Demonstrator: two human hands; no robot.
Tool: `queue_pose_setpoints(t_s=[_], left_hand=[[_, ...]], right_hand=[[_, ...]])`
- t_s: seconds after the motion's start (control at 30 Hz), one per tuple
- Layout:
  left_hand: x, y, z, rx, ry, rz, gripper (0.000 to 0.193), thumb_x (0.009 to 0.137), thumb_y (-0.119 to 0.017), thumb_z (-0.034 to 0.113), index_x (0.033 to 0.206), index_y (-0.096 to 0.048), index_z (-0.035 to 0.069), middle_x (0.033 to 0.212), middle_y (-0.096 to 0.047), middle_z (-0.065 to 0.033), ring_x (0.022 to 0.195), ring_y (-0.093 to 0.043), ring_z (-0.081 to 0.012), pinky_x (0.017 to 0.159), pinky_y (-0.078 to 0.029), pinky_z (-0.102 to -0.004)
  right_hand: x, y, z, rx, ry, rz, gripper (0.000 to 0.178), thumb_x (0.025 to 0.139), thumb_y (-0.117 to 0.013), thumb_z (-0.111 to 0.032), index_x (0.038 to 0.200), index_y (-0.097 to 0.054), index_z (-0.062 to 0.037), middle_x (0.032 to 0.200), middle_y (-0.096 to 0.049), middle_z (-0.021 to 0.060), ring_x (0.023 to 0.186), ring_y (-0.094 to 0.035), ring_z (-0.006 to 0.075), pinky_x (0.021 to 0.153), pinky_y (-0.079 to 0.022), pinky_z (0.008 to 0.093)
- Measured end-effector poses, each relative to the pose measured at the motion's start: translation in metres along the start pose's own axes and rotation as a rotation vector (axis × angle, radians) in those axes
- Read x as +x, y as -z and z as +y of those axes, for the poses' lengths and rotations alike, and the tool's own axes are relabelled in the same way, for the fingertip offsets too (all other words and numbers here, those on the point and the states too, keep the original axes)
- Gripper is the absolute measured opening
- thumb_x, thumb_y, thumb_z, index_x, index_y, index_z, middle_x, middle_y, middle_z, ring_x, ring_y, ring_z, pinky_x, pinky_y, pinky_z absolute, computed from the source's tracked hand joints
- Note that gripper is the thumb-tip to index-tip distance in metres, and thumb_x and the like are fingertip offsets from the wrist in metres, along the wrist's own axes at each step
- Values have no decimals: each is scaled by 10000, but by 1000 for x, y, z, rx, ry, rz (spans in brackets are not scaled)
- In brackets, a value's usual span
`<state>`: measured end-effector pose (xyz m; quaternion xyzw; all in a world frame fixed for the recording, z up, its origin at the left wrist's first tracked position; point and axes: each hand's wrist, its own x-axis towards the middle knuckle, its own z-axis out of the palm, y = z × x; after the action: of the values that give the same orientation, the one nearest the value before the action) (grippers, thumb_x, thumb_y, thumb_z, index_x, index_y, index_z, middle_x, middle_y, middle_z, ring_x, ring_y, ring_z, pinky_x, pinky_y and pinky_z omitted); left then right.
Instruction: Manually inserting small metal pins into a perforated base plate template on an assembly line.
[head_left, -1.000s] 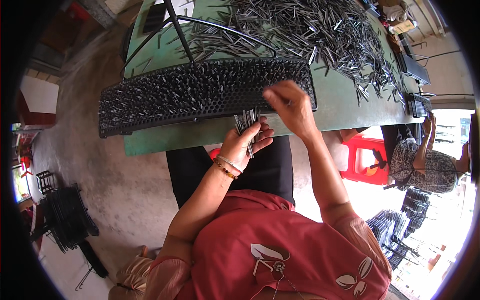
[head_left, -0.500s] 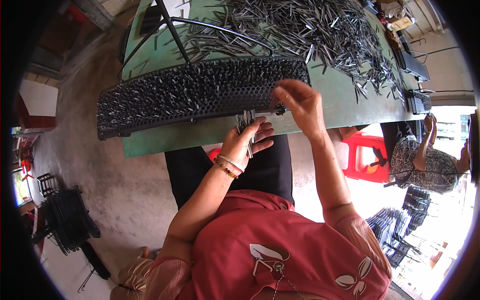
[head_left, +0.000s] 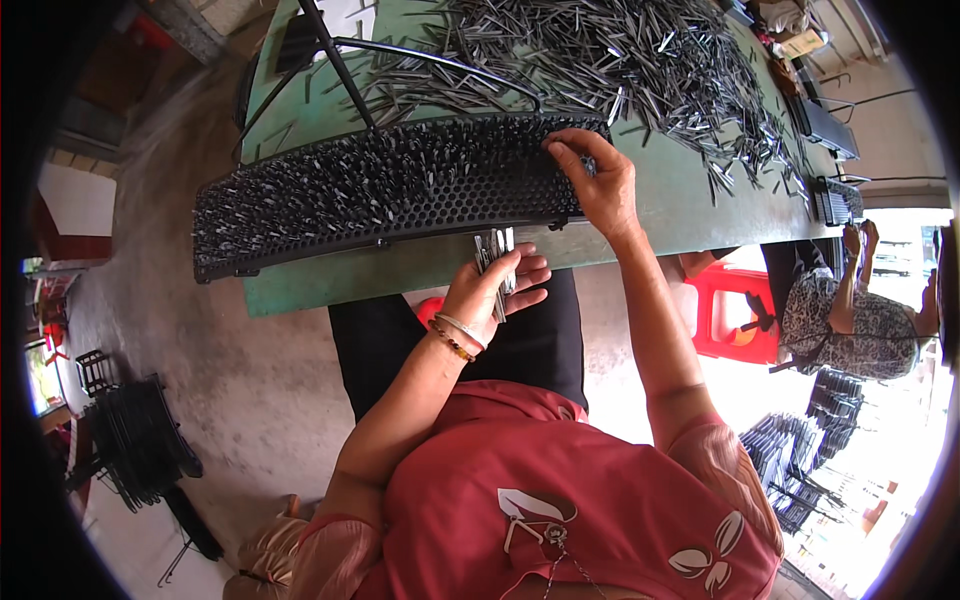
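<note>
A long black perforated panel [head_left: 440, 207] with a tubular frame lies along the table's near edge. Thin dark strips [head_left: 300, 195] stick up from most of its holes, while bare holes show along the near right part. My left hand [head_left: 490, 283], palm up just in front of the panel, is closed around a bundle of thin metal strips [head_left: 495, 262]. Over the panel's right end, my right hand [head_left: 600, 180] has thumb and forefinger pinched together at the holes. Whatever sits between those fingertips is too small to make out.
A wide heap of loose dark strips [head_left: 640, 60] covers the far side of the green table [head_left: 690, 200]. At the right, another person [head_left: 850, 310] works near a red stool [head_left: 735, 312]. Black frames [head_left: 140, 440] are stacked on the floor at the left.
My right hand has moved up and away from me, from the panel's near edge to its far right part. My left hand stays nearly in place with the strips.
</note>
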<state>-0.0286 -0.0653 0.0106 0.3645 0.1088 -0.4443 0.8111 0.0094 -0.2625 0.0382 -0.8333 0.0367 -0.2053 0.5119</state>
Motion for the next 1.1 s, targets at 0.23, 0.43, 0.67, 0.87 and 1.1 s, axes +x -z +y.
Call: queue_pose_setpoints(t_s=[0.23, 0.43, 0.67, 0.87, 1.1], left_hand=[[0, 3, 0, -18, 10, -10, 282, 905, -567, 202, 1097, -575, -4, 1006, -625, -131, 932, -632, -241, 766, -564, -366], [1, 5, -1, -39, 25, -25, 265, 911, -553, 187, 1097, -577, -1, 1010, -626, -133, 931, -633, -238, 766, -563, -365], [2, 8, 3, -15, 22, -18, 268, 921, -523, 158, 1124, -568, -11, 1000, -634, -127, 931, -635, -236, 767, -558, -359], [0, 6, 3, 6, 17, -37, 272, 915, -533, 166, 1123, -567, -7, 992, -634, -119, 914, -638, -228, 760, -561, -359], [-1, 7, 2, 9, 18, -48, 287, 910, -540, 172, 1129, -555, -12, 998, -623, -129, 923, -634, -239, 769, -563, -370]], right_hand=[[0, -2, 13, -93, 85, 13, 137, 821, -660, -57, 953, -669, -21, 900, -687, 46, 836, -605, 112, 788, -460, 252], [-1, 0, 12, -222, 194, 6, 157, 789, -673, -39, 946, -678, -38, 889, -684, 56, 856, -597, 175, 820, -442, 289], [-4, -2, 15, -261, 208, 51, 185, 777, -676, -31, 961, -678, -56, 914, -684, 55, 876, -595, 177, 823, -438, 300], [-8, -6, 6, -414, 398, 61, 214, 762, -682, -38, 974, -683, -68, 909, -672, 63, 857, -595, 206, 795, -433, 313], [-10, -9, 9, -425, 401, 106, 214, 753, -683, -39, 964, -691, -74, 925, -652, 72, 825, -592, 235, 780, -434, 320]])
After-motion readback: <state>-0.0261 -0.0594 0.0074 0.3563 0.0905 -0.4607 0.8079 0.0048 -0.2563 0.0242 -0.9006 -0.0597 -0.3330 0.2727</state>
